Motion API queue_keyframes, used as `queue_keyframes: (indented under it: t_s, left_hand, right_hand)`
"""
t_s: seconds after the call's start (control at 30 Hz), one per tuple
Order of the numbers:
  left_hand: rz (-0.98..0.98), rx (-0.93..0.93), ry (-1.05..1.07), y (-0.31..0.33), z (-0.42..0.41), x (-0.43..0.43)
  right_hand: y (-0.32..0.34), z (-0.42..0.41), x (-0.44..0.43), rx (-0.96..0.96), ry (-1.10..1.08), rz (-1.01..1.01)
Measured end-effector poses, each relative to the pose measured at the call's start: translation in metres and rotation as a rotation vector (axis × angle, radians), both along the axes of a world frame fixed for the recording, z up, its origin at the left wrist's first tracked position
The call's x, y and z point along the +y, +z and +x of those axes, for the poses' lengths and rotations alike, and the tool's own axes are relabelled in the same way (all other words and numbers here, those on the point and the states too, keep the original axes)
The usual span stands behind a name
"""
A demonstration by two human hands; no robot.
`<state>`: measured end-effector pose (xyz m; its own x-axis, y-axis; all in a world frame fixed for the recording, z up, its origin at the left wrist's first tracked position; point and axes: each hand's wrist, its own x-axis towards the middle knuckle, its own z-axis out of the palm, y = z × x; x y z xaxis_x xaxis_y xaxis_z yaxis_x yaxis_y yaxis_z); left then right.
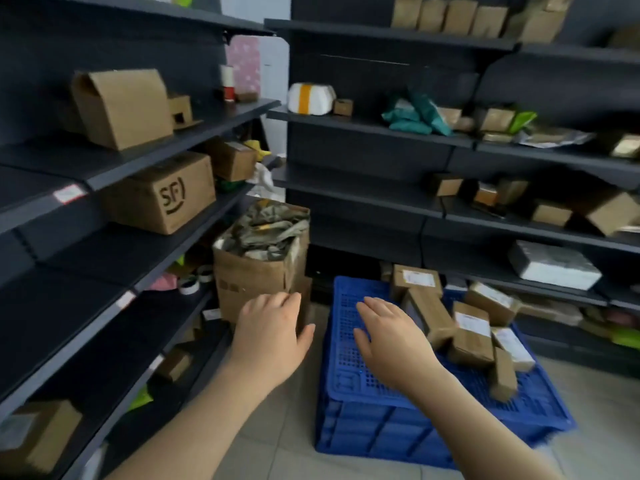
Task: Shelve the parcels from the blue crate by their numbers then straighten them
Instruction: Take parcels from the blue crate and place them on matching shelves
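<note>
**Head view.** The blue crate stands on the tiled floor in the lower centre-right of the frame. It sits before dark shelving that fills the upper right.

Brown cardboard parcels, several with white labels, lie in a loose heap on the right half of the crate's perforated surface.

The right hand is held palm-down over the crate's left half, with the fingers extended and slightly spread. Its grip is open and holds nothing. Whether it touches the plastic cannot be told.

The left hand, at lower centre, is also palm-down, with fingers loosely bent and the grip open and empty. It is just in front of an open cardboard box stuffed with crumpled wrapping, which stands on the floor left of the crate.

A second run of shelves occupies the left of the frame. It carries a box marked "SF" and other cartons.
</note>
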<state>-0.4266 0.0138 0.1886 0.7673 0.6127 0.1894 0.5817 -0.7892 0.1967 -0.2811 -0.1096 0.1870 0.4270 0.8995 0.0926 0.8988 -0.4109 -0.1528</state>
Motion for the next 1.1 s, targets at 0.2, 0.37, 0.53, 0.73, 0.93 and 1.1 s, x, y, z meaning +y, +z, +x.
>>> queue_keyframes:
  t_s: [0.2,0.37,0.53,0.73,0.93,1.1]
  left_hand:
    - [-0.071,0.111,-0.193,-0.031,0.103,-0.05]
    - [-0.144,0.207,-0.3,-0.061,0.182,-0.067]
    - [-0.181,0.305,-0.334,-0.095,0.263,-0.054]
    - [-0.216,0.415,-0.309,-0.142,0.355,-0.011]
    - [-0.2,0.488,-0.324,-0.199,0.43,0.015]
    - [-0.2,0.533,-0.305,-0.262,0.474,0.023]
  right_hand:
    - [-0.029,0.082,-0.09,0.053,-0.242,-0.067]
    - [-0.054,0.14,-0.129,0.109,-0.415,-0.074]
    - [-0.085,0.213,-0.126,0.178,-0.527,-0.093]
    - [-0.129,0.305,-0.086,0.238,-0.581,-0.111]
    - [-0.199,0.381,-0.047,0.297,-0.611,-0.161]
    - [-0.276,0.433,-0.018,0.32,-0.599,-0.24]
